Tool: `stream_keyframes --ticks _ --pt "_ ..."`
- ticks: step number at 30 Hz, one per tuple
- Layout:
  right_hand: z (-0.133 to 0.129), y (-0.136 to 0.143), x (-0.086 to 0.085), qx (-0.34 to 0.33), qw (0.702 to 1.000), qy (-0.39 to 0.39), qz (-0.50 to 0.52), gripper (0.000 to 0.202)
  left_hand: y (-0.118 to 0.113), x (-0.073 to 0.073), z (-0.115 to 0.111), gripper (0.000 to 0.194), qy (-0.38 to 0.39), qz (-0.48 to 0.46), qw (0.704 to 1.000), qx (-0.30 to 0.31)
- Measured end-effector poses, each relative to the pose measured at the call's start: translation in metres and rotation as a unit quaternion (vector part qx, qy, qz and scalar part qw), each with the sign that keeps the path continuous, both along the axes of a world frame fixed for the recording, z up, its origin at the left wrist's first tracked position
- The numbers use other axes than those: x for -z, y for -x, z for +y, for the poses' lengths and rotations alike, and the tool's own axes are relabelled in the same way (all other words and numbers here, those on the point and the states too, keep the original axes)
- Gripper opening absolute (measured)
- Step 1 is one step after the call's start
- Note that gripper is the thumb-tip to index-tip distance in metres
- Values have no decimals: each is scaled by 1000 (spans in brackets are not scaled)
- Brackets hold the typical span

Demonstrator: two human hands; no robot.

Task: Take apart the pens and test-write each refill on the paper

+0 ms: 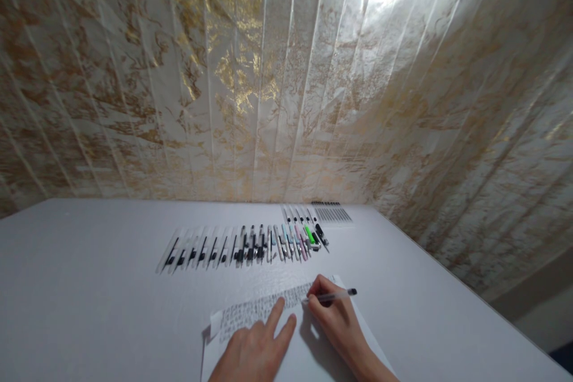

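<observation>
My right hand is closed around a pen with a clear barrel and a black end. The pen's tip rests on or just over a sheet of paper, near the end of a line of writing. Dense dark handwriting fills the upper part of that sheet, too small to read. Flat on the left side of the paper lies my left hand, its index finger and thumb stretched out just below the written lines. Other sheets appear to lie beneath, their edges showing at the left.
Behind the paper, a long row of pens lies on the white table, with a bright green highlighter toward its right end. Farther back are more thin pens or refills. A gold-patterned curtain hangs along the table's far edge.
</observation>
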State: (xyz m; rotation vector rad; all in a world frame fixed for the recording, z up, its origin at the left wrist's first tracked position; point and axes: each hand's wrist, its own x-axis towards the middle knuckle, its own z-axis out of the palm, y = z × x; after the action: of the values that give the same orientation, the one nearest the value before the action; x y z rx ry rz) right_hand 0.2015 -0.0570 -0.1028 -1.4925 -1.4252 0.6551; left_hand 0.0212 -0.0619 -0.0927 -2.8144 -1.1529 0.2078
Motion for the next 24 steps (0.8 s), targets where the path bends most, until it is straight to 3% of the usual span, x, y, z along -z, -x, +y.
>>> stream_keyframes --ticks 16,24 --pt "-1 2 -4 2 1000 1 22 10 1 9 1 77 -4 -13 1000 -4" --pt "0 0 -1 8 1000 -1 14 9 1 4 1 78 5 -21 1000 1"
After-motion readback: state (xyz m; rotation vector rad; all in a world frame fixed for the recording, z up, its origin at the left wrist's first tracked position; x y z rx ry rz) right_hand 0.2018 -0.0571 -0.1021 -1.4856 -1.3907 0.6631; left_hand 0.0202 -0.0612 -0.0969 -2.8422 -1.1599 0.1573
